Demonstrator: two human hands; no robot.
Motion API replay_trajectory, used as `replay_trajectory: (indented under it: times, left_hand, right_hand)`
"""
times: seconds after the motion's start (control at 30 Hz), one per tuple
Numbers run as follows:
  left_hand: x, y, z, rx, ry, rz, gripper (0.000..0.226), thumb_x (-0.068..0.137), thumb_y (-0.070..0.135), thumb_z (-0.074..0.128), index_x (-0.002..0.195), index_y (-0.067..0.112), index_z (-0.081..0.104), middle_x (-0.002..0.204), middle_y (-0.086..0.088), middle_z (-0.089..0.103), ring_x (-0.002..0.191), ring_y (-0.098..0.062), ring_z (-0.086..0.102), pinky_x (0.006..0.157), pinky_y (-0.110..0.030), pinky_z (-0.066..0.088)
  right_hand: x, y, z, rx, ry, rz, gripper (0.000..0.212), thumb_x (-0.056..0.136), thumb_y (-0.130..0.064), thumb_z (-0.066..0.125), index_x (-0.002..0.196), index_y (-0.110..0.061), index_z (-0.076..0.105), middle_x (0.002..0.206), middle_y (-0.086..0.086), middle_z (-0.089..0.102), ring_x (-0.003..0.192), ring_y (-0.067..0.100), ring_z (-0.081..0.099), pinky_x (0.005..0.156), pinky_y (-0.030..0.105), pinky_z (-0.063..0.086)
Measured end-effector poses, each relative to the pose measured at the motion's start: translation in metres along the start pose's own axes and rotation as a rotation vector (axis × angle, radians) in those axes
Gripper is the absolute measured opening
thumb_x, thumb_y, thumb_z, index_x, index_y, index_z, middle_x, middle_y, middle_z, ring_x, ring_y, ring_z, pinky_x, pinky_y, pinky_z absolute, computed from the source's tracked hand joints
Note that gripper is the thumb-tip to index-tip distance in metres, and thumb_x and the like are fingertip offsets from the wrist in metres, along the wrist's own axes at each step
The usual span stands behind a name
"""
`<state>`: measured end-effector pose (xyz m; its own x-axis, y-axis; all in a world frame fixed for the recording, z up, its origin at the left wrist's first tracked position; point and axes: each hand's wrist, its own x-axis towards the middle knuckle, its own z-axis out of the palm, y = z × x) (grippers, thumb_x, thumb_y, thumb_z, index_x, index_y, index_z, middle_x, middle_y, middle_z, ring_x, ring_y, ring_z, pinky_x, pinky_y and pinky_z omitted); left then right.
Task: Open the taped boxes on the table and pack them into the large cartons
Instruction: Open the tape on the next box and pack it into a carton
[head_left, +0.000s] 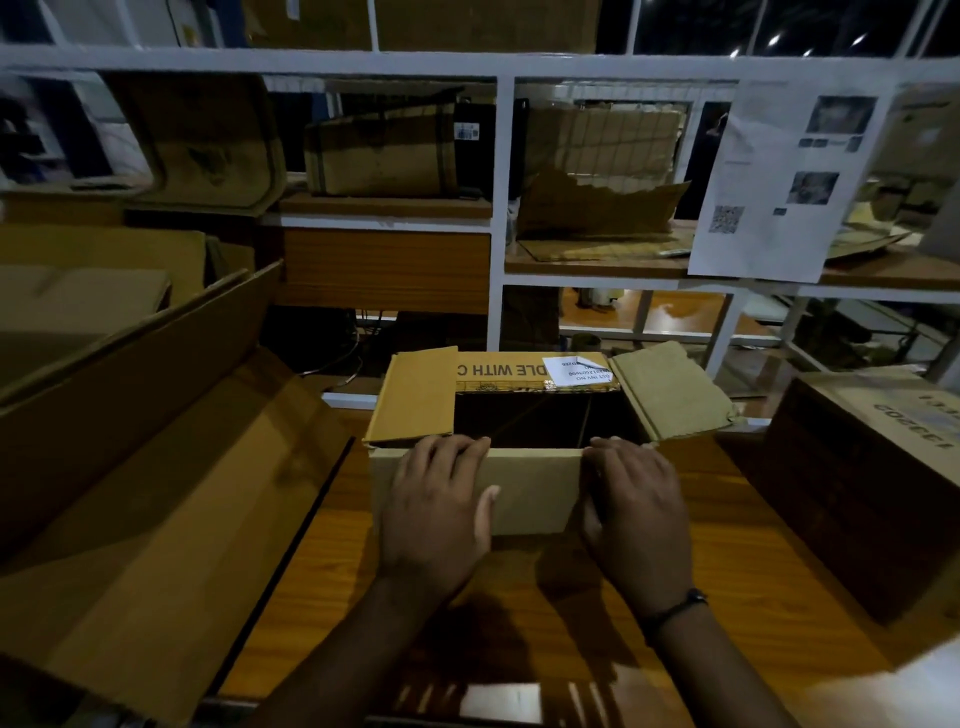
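A small brown cardboard box (535, 491) stands open on the wooden table (753, 587) in the middle of the view. Its side flaps are spread out left and right, and its far flap carries printed letters and a white label. The inside is dark. My left hand (441, 512) lies flat on the near flap at its left part, fingers straight. My right hand (636, 512) rests on the near flap's right corner, fingers reaching over the edge. A large open carton (156, 499) lies at the left of the table, beside the box.
Another dark printed carton (872, 478) stands at the right. Behind the table a white-framed shelf (496, 218) holds cardboard boxes and torn sheets. A printed paper sheet (779, 182) hangs at the upper right.
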<state>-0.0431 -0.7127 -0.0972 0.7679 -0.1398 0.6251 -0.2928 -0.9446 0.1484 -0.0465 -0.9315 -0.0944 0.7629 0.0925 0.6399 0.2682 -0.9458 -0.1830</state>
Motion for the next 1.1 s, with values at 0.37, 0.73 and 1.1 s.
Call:
replay_trajectory:
  times: [0.37,0.73,1.1]
  left_hand:
    - [0.025,-0.003,-0.018,-0.012,-0.213,0.021,0.060,0.108,0.043,0.035,0.163,0.026,0.018,0.172,0.002,0.009,0.158,-0.017,0.000,0.128,-0.040,0.009]
    - [0.040,-0.061,-0.037,-0.011,-0.131,-0.329,0.042,0.105,0.026,0.045,0.145,0.017,0.055,0.153,-0.004,0.048,0.138,-0.020,0.045,0.112,-0.039,0.041]
    - [0.063,-0.076,-0.038,-0.046,-0.107,-0.451,0.025,0.099,0.018,0.062,0.123,0.015,0.068,0.107,-0.004,0.071,0.078,-0.008,0.053,0.050,-0.014,0.031]
  right_hand:
    - [0.005,-0.058,0.025,0.025,0.026,-0.138,0.062,0.069,-0.015,0.089,0.127,-0.009,0.066,0.130,0.014,0.066,0.123,0.031,0.062,0.109,0.047,0.039]
    - [0.003,-0.060,0.036,0.075,0.097,-0.100,0.070,0.061,-0.010,0.092,0.126,-0.006,0.066,0.130,0.016,0.065,0.126,0.030,0.055,0.109,0.052,0.034]
    - [0.001,-0.062,0.038,0.104,0.090,-0.081,0.069,0.063,-0.009,0.089,0.127,-0.006,0.064,0.132,0.016,0.063,0.126,0.033,0.056,0.111,0.051,0.035]
